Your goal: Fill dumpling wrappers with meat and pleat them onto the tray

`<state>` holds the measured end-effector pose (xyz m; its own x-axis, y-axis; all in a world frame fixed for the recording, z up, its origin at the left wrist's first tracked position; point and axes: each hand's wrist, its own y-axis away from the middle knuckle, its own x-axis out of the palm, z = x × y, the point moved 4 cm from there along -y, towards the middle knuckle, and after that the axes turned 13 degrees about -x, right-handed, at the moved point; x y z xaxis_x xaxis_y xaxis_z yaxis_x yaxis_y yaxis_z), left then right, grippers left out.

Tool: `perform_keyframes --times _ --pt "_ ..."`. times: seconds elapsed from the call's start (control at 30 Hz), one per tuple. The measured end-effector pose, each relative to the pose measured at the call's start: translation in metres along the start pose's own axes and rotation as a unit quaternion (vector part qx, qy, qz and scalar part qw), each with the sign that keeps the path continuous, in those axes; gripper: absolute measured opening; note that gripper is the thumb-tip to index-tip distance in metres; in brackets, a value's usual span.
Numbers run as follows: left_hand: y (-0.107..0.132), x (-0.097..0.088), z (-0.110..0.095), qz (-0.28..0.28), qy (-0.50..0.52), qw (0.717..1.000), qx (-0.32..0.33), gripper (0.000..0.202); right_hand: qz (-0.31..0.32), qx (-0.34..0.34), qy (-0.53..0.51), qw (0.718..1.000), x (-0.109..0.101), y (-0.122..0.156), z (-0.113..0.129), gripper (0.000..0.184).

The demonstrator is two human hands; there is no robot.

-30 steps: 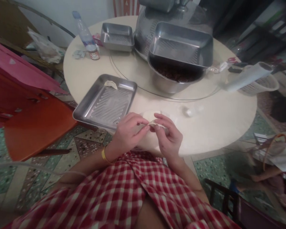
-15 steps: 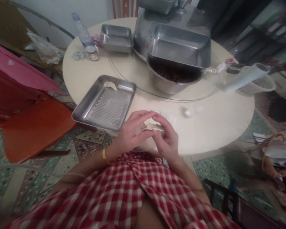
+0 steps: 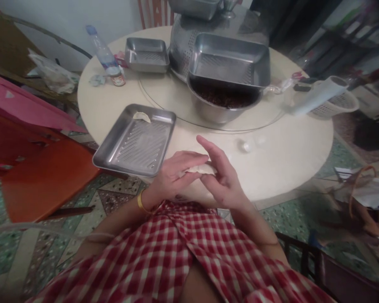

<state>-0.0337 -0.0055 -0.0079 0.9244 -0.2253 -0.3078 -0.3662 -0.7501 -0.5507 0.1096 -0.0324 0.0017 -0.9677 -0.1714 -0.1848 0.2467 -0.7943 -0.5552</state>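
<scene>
A pale, folded dumpling lies between my two hands over the near edge of the table. My left hand grips its left end, fingers above and thumb below. Around the right end is my right hand, its index finger stretched up and away from the thumb. The thumb is close under the dumpling; whether it presses on it I cannot tell. Left of my hands sits a shallow metal tray, with another folded dumpling near its far edge.
A steel bowl of dark filling stands beyond my hands, partly under a deep metal pan. Small white pieces lie to the right. Farther off are a bottle, a jar and a white basket.
My right index finger has lifted away from the left fingertips, opening the right hand. The dumpling stays in my left hand. The view has shifted slightly.
</scene>
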Motion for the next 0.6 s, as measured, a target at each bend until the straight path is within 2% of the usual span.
perform_keyframes --times 0.1,0.17,0.23,0.3,0.4,0.6 --pt "0.001 -0.001 0.006 -0.08 0.029 0.991 -0.104 0.022 -0.024 0.006 -0.001 1.0 0.001 0.001 -0.004 0.068" --pt "0.005 0.0 0.013 -0.141 0.061 0.97 -0.188 0.021 -0.068 0.005 0.037 0.997 0.001 0.004 -0.01 0.066" --pt "0.007 0.004 0.019 -0.169 0.102 0.954 -0.226 0.023 -0.122 -0.021 0.093 0.988 0.0 0.007 -0.013 0.055" --pt "0.007 0.008 0.022 -0.172 0.134 0.948 -0.23 0.025 -0.159 -0.061 0.136 0.976 -0.001 0.009 -0.014 0.039" --pt "0.005 0.011 0.02 -0.141 0.121 0.96 -0.21 0.023 -0.168 -0.091 0.162 0.968 -0.001 0.009 -0.011 0.024" --pt "0.004 0.01 0.011 -0.099 0.091 0.972 -0.193 0.021 -0.152 -0.114 0.122 0.974 -0.011 0.007 -0.003 0.022"
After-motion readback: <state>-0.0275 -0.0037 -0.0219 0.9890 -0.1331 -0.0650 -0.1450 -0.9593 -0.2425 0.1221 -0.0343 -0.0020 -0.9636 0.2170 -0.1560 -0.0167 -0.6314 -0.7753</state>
